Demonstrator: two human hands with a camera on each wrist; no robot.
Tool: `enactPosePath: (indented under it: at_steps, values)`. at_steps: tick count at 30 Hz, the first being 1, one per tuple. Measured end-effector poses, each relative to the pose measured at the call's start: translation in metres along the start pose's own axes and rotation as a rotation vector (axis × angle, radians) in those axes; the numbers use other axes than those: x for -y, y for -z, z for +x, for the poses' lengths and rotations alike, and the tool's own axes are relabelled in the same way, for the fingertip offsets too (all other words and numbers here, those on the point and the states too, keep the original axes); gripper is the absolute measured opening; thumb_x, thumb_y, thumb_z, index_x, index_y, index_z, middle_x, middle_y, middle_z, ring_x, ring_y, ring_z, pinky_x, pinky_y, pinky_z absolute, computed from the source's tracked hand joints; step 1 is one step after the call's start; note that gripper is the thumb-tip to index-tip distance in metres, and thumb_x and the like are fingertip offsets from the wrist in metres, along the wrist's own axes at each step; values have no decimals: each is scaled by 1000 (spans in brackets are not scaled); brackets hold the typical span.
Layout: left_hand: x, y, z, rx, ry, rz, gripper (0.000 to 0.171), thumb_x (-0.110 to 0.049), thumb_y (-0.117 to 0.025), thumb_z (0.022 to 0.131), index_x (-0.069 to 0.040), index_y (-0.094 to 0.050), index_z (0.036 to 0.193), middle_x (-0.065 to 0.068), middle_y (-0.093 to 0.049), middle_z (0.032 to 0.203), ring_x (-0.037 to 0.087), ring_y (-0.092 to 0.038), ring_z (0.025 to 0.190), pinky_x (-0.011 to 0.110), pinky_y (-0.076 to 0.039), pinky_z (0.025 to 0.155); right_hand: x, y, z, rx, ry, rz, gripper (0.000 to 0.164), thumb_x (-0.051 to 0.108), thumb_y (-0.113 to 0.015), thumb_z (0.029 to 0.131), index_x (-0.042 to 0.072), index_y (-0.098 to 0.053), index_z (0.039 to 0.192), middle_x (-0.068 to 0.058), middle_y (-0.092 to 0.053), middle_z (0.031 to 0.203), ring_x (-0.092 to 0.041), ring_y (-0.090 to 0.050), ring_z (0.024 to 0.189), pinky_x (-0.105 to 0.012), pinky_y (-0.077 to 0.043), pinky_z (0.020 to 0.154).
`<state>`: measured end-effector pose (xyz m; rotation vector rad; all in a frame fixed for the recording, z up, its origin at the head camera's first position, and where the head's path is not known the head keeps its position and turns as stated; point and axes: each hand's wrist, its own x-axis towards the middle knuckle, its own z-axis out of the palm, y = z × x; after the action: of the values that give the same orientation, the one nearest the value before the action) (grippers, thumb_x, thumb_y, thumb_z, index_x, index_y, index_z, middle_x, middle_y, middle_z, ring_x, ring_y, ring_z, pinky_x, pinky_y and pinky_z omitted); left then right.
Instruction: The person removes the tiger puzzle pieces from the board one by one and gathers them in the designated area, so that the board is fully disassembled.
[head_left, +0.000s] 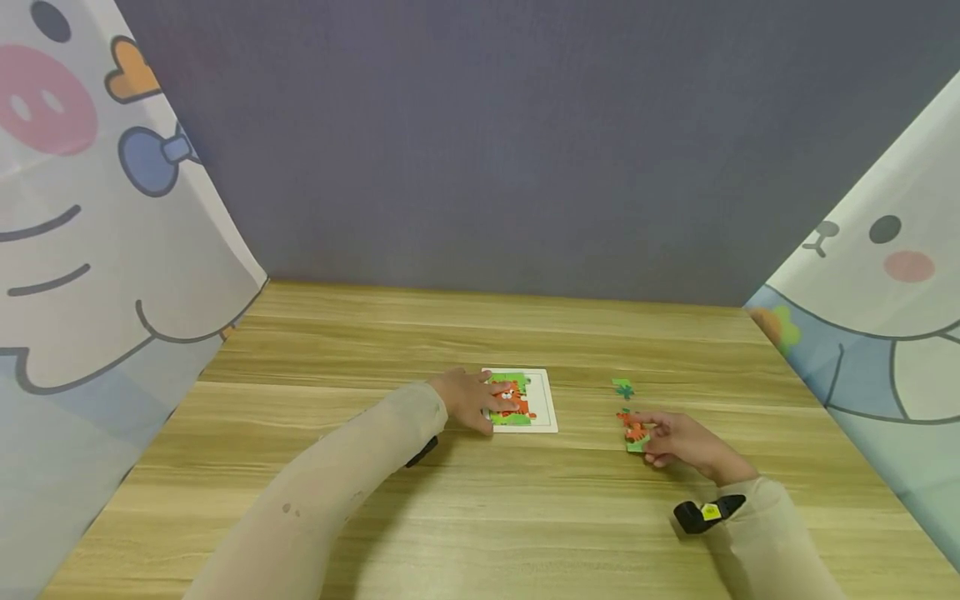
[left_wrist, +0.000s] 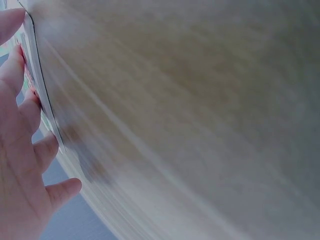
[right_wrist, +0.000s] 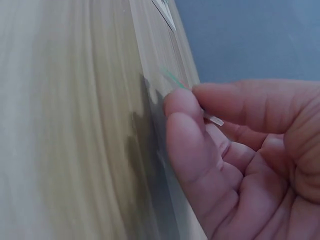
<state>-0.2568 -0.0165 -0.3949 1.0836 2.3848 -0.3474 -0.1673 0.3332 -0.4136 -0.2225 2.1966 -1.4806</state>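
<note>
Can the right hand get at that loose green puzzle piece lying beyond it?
Probably yes: nothing covers the green puzzle piece, and it lies close to the right hand. But that hand is pinching an orange-and-green piece, so it may have to put that down first.

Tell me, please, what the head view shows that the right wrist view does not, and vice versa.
Only the head view shows the left hand over the puzzle board, the loose green piece and the cartoon-print cloths at either side.

Only the right wrist view shows the palm side of the right hand and the pinched piece almost edge-on.

Both show that pinch, the wooden table and the grey backdrop; a pale corner in the wrist view may be the board.
</note>
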Motion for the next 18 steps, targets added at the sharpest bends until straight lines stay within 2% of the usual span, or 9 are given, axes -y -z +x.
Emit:
enactPosePath:
  at_steps: [9,18]
  values:
    - [0,2,-1,4,-7,-32,59,-52,-46,96,-47,-22,150,-16,-9,159,18,-6,146,50,-17,113,0,4,-8,64,16,24,58,-1,-55,90,-26,-24,133,-6,-62,74,-10,-61,64,-24,-53,57]
    - [-1,1,0,1,3,-15,59,-56,-45,95,-49,-22,149,-17,-11,158,17,-9,146,49,-17,114,1,5,-10,92,-40,5,60,1,-58,88,-25,-27,133,-4,-62,70,-7,-58,58,-21,-51,53]
